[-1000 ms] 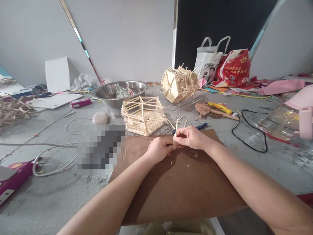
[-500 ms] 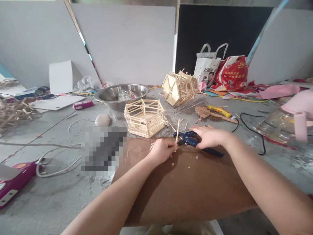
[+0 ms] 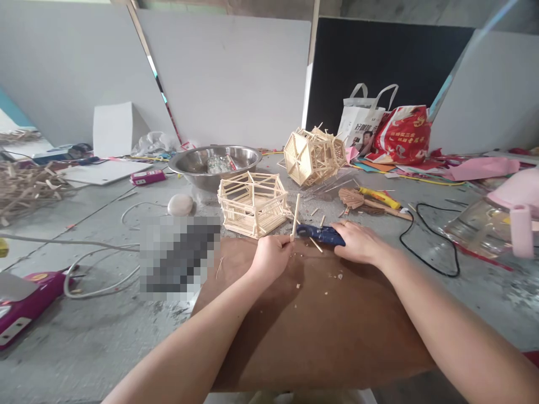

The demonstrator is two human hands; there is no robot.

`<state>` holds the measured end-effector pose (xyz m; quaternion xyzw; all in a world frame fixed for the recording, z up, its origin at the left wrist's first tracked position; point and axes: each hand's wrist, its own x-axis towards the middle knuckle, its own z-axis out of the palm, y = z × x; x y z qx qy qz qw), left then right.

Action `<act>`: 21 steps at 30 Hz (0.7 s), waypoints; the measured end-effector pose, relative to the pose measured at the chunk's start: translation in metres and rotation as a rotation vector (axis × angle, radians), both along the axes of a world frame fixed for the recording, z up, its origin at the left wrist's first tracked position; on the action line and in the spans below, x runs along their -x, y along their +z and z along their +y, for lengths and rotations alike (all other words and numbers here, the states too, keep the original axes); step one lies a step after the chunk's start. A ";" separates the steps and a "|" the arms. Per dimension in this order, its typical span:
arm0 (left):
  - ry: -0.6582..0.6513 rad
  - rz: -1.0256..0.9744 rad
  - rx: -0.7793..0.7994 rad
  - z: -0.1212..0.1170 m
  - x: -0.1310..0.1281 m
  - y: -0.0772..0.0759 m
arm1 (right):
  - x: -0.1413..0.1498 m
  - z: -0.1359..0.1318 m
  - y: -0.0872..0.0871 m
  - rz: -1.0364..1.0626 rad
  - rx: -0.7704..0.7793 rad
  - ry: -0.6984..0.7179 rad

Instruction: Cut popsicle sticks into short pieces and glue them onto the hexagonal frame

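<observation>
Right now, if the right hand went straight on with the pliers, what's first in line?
Probably the stick held up in the left hand, just beyond the nose of the pliers in the right hand; depth is unclear.

far past the fingers [image 3: 275, 242] is a pale gray wall [image 3: 223, 73]. ahead and to the right of the fingers is a big black wall [image 3: 379, 67], then more pale wall. a rough strip [image 3: 404, 11] runs along high above. around the fingers is a scuffed gray surface [image 3: 105, 336]. a soft light streak [image 3: 501, 15] shines high to the right.
</observation>
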<state>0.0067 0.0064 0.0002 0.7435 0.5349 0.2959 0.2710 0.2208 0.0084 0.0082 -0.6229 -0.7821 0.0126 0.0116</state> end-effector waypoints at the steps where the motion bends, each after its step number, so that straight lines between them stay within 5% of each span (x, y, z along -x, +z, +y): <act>1: 0.020 0.041 -0.055 0.000 0.001 0.002 | 0.001 0.000 0.001 0.021 -0.021 -0.029; 7: 0.086 0.209 -0.215 0.001 0.005 0.008 | 0.009 -0.009 0.003 0.134 -0.204 -0.069; 21: 0.100 0.394 -0.373 0.000 0.002 0.008 | 0.044 -0.027 -0.002 0.185 -0.181 0.032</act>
